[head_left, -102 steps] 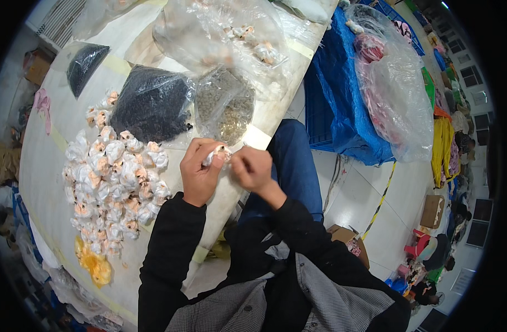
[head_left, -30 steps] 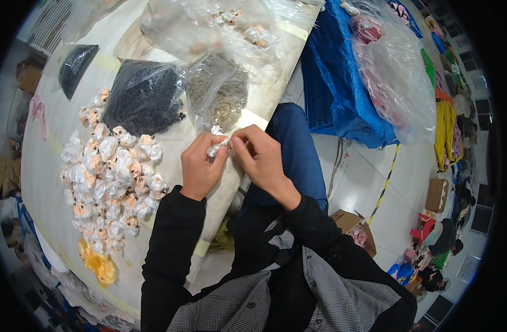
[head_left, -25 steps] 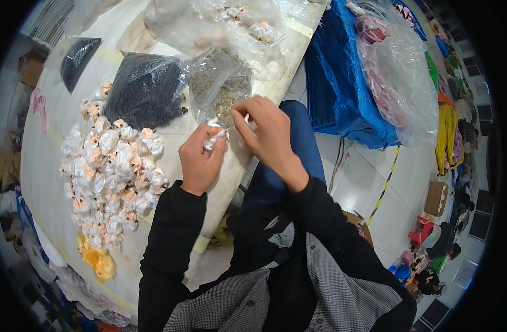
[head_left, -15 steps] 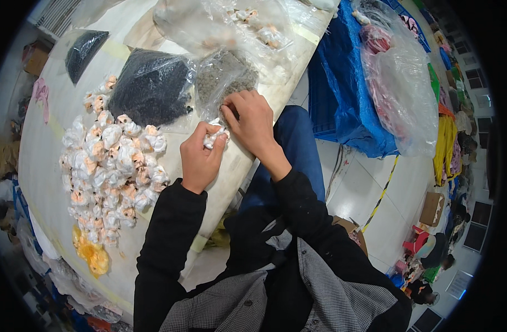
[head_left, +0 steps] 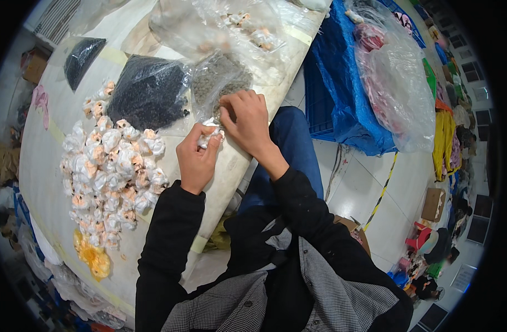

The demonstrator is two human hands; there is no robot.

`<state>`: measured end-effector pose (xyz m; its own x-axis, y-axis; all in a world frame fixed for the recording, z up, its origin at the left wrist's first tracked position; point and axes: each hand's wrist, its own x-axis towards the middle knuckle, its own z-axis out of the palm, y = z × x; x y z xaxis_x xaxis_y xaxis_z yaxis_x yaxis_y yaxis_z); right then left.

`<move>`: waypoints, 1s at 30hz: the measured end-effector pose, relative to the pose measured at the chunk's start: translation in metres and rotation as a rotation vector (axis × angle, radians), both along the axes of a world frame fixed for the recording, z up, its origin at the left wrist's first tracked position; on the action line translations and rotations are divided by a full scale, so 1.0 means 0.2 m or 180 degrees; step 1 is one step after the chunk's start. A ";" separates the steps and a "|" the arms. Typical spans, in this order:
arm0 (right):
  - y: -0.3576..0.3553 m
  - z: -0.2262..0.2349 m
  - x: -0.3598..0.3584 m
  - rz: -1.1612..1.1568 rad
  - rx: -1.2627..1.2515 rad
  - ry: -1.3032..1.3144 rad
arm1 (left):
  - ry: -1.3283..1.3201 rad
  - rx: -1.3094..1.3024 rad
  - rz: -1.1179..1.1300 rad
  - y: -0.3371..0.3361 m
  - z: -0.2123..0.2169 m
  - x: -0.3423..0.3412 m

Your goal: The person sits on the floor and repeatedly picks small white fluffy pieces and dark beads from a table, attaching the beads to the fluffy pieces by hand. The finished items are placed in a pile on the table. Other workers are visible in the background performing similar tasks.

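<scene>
My left hand (head_left: pixel 196 159) pinches a small white and peach fabric piece (head_left: pixel 210 133) between thumb and fingers, near the table edge. Just beyond it, my right hand (head_left: pixel 249 123) has its fingers curled and drawn together over the near end of a clear bag of small grey-beige pieces (head_left: pixel 212 82); whatever lies between those fingertips is hidden. Left of that bag lies a clear bag of tiny black pieces (head_left: pixel 148 91), some of them at its right corner. A large heap of similar white and peach fabric pieces (head_left: pixel 112 171) covers the table to the left of my hands.
A yellow piece (head_left: pixel 93 257) lies below the heap. Clear plastic bags (head_left: pixel 187 25) cover the table's far part, beside another bag of black pieces (head_left: pixel 83 61). To the right of the table stands a blue crate lined with blue sheeting (head_left: pixel 331 94), with pink items in clear plastic.
Both hands keep nearly the same pose, the left still holding the white piece. The whole view has shifted slightly.
</scene>
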<state>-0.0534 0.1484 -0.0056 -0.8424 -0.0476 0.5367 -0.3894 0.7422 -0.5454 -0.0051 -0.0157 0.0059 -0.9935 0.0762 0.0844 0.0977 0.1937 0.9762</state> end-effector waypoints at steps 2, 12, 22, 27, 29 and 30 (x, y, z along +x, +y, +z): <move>-0.01 0.01 0.00 -0.0047 0.0086 -0.0081 | -0.0055 -0.0033 -0.0010 0.00 0.00 0.01; 0.00 -0.01 0.01 0.0116 0.0021 0.0058 | 0.0195 -0.0026 0.0028 0.01 -0.01 0.00; 0.00 0.06 0.21 0.0242 -0.2449 -0.0990 | 0.0095 0.0044 -0.0043 0.01 0.01 0.01; 0.02 0.10 0.34 0.1038 -0.3352 -0.2039 | 0.0172 -0.0086 -0.0037 0.00 -0.03 0.02; 0.02 0.11 0.33 0.1094 -0.3506 -0.2009 | 0.0223 -0.0129 -0.0039 0.00 -0.03 0.02; 0.02 0.12 0.33 0.1125 -0.3576 -0.1986 | 0.0256 -0.0154 -0.0043 0.00 -0.02 0.02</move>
<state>0.0118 0.1532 0.0184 -0.9940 -0.1016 -0.0406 0.0707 -0.3136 -0.9469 -0.0016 -0.0150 0.0014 -0.9826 0.0954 0.1596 0.1782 0.2384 0.9547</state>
